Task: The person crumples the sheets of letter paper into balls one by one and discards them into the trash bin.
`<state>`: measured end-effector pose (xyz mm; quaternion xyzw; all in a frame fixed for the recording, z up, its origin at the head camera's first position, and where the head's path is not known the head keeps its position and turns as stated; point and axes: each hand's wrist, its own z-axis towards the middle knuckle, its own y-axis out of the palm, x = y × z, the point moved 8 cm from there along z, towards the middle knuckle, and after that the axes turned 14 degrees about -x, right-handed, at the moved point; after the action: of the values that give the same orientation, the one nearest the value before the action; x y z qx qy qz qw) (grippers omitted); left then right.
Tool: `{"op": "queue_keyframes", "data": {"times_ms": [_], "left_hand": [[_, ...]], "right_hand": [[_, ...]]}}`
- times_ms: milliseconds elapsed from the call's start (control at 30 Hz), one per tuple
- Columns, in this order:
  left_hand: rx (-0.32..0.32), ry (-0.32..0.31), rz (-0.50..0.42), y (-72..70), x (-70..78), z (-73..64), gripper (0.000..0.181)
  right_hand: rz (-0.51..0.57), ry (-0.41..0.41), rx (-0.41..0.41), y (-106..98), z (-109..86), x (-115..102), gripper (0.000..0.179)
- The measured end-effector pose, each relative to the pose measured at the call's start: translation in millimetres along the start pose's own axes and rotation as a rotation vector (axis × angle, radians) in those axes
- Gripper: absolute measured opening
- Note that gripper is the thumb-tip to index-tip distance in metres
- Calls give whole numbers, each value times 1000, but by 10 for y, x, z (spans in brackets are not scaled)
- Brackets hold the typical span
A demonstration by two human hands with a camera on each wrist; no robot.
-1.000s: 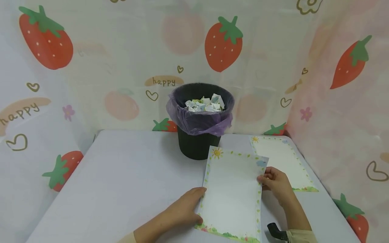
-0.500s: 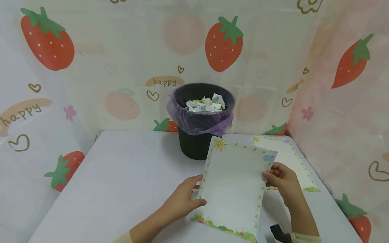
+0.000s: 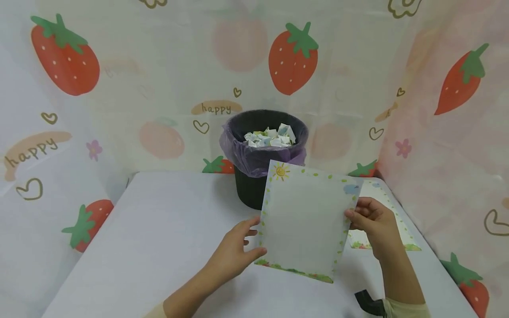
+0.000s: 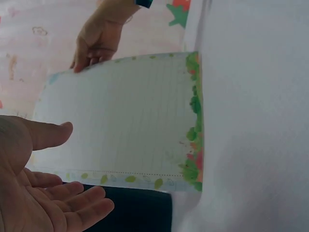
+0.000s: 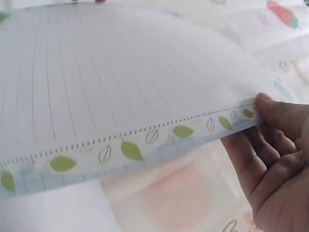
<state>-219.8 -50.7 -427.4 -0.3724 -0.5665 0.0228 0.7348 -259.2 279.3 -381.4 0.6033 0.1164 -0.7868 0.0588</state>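
Note:
A sheet of lined letter paper (image 3: 304, 221), bordered with leaves, a sun and a cloud, is held up off the table. My right hand (image 3: 374, 225) pinches its right edge near the top, thumb in front and fingers behind. At the left edge is my left hand (image 3: 234, 249), thumb and fingers spread apart. In the left wrist view the left hand (image 4: 43, 179) has a gap between its thumb and fingers and does not grip the sheet. The right wrist view has the right hand (image 5: 280, 159) pinching the leaf-printed margin.
A black bin (image 3: 248, 190) with a purple liner (image 3: 246, 154) stands at the back, holding crumpled paper (image 3: 272, 137). Another printed sheet (image 3: 397, 234) lies on the white table (image 3: 159, 247) at the right. Strawberry-patterned cloth (image 3: 179, 57) surrounds the table.
The sheet has risen off the table, its top now overlapping the bin. My right hand has moved up with it. My left hand's grip has loosened, its fingers spreading at the edge.

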Motion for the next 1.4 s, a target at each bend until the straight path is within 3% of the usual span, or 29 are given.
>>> {"op": "queue_keyframes", "data": {"times_ms": [233,500,667,967,1167,1400], "left_hand": [[45,-23,-80,-153,-50,-5,82],[-33,-186,-228,-102,-197,11,103],[-42,-243,-319,-100,-246,7,110],[-96,-179,-699,-30,-270,26,126],[-115,-109,-794,34,-242,72,117],[-128,-68,-881,51,-199,85,113]], "right_hand": [[30,-139,-97,309,196,-409,20],[65,-271,-159,630,318,-640,22],[92,-322,-184,745,319,-680,23],[147,-348,-267,874,319,-689,31],[160,-357,-312,929,318,-681,32],[128,-314,-313,965,351,-600,30]]}}
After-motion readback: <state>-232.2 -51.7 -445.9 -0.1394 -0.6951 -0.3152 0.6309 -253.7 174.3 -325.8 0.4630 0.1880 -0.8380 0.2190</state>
